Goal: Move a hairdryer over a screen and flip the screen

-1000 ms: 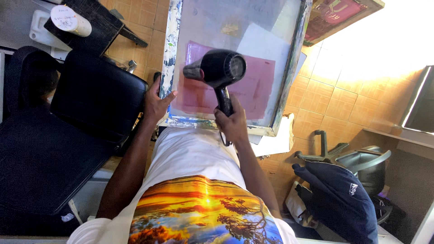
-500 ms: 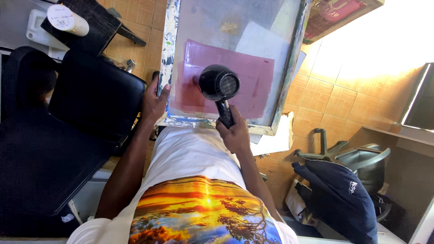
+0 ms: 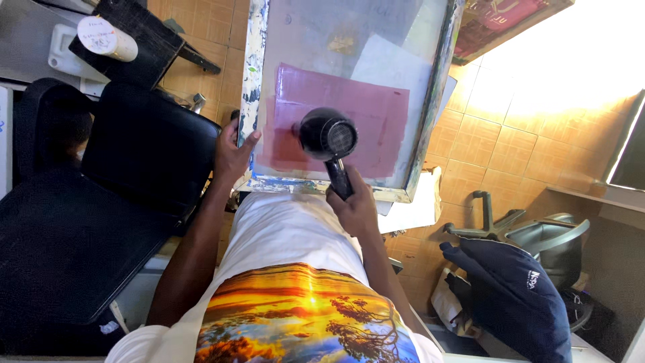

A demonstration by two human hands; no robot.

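From the head camera, your right hand (image 3: 356, 210) is wrapped tight around the handle of a black hair dryer (image 3: 328, 136), which hangs over the pink patch (image 3: 376, 114) in the middle of the printing screen (image 3: 349, 40). Your left hand (image 3: 232, 156) clamps the screen's paint-stained wooden frame (image 3: 250, 101) at its left edge, thumb on top, fingers curled under. The screen leans against your white shirt (image 3: 282, 228). A black chair (image 3: 141, 148) stands just beside your left arm; a dark blue bag (image 3: 510, 296) lies on the tiled floor (image 3: 537, 148), well apart.
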